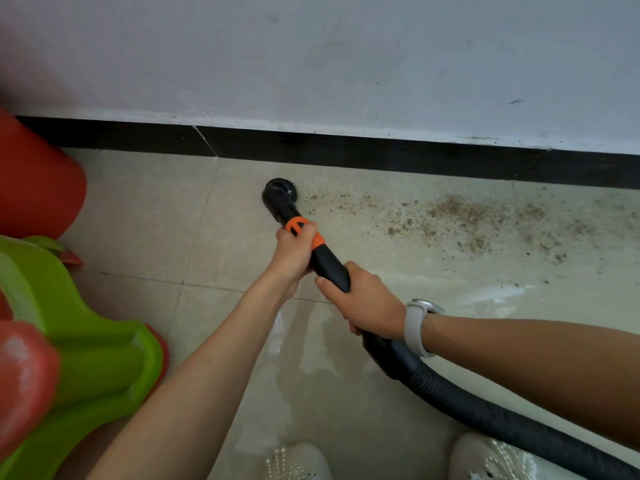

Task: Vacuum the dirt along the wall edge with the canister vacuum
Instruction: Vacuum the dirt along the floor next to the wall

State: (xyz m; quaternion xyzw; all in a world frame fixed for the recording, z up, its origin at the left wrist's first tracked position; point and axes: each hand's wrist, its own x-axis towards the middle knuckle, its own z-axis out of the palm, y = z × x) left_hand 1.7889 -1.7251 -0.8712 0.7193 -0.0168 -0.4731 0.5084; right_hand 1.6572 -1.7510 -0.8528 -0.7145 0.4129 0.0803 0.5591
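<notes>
Black wand [329, 265] gripped by both hands, left hand [294, 251] ahead of right hand [363, 303].

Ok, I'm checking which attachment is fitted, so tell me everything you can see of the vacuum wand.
The vacuum wand is a black, plastic-looking tube with an orange collar partway down and a round brush head at its tip, bristles showing on one edge. It slants down toward the baseboard, its head at the floor beside the scattered dirt. The left hand grips the collar, the right hand grips the upper end, where a ribbed black hose joins.
</notes>
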